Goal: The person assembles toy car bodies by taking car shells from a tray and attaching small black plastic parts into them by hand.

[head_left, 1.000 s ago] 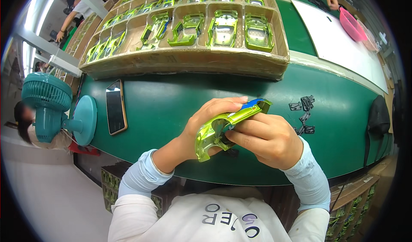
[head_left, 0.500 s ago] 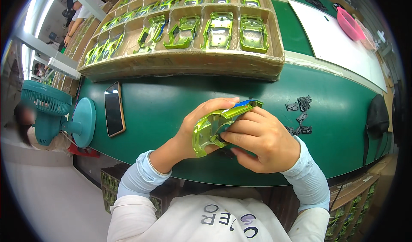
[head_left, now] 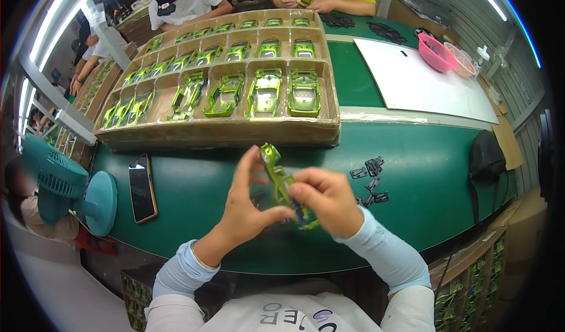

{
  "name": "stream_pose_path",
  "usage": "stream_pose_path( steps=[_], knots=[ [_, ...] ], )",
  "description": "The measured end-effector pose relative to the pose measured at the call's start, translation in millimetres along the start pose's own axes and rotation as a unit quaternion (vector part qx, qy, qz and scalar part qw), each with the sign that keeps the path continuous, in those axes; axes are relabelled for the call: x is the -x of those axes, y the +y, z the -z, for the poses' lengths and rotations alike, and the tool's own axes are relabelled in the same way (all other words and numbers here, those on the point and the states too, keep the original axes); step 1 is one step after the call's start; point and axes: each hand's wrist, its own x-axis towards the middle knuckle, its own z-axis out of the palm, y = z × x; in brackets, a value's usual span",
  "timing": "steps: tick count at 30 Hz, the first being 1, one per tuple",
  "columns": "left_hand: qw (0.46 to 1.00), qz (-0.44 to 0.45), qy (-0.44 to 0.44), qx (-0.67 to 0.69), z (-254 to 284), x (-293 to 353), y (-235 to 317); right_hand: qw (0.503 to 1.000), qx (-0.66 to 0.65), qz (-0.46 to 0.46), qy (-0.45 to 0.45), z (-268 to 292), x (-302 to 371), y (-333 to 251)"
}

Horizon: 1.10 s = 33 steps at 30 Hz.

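Note:
A glossy green toy car body shell (head_left: 276, 176) with blue markings is held on edge above the green table, blurred by motion. My right hand (head_left: 329, 199) pinches it between thumb and fingers from the right. On the other side, my left hand (head_left: 238, 211) is spread in a wide C, its thumb at the shell's lower part and its fingertips near the upper end. Whether those fingertips touch the shell is unclear. Small black plastic parts (head_left: 374, 167) lie in a loose group to the right of my hands.
Beyond my hands stands a divided cardboard tray (head_left: 235, 133) with several green car shells. A phone (head_left: 142, 188) and a teal fan (head_left: 100, 202) are at the left. Farther right are a white board (head_left: 412, 79), a pink basket (head_left: 436, 54) and a black bag (head_left: 487, 158). Other people sit across the table.
The shell has turned from lying tilted, inside showing, to standing on edge. My left hand has loosened and spread its fingers. The view has tilted up, bringing in people across the table.

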Motion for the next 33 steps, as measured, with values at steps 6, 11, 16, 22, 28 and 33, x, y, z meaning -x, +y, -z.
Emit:
stream_pose_path(
  steps=[6,11,16,22,28,33],
  knots=[
    [0.954,-0.197,-0.050,-0.221,7,-5,10,0.945,-0.254,-0.204,-0.017,5,-5,0],
    [0.933,-0.238,-0.054,-0.265,10,-5,15,0.960,-0.193,-0.180,-0.091,5,-2,-2],
    [0.926,-0.271,-0.040,-0.259,13,-1,11,0.982,0.033,-0.078,-0.168,1,3,-5],
    [0.962,-0.203,-0.017,-0.182,13,-3,6,0.986,0.149,0.075,-0.023,7,-5,-4],
    [0.975,-0.166,-0.080,-0.125,13,-1,8,0.974,0.186,0.125,-0.041,5,-1,2],
    [0.982,-0.086,-0.148,-0.076,17,-3,7,0.953,0.239,0.183,-0.022,1,0,7]
  ],
)
